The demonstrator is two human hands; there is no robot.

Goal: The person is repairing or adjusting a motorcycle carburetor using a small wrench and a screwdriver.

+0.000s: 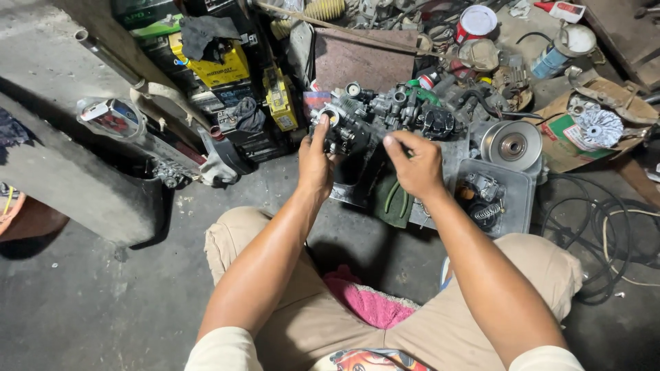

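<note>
Dark grey metal engine assembly [357,124], above grey tray [512,182] on floor; left hand [315,161] clasped its side; right hand [416,165] pinched something unclear; seemingly heavy, rigid, greasy; best gripped at casing.

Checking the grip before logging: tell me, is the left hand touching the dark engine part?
Touching. The head view shows the left hand with fingertips pressed onto the dark engine part.

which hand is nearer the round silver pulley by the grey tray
Right. The right hand is just left of the silver pulley, with a gap between them; the left hand is farther left, on the dark engine part.
</note>
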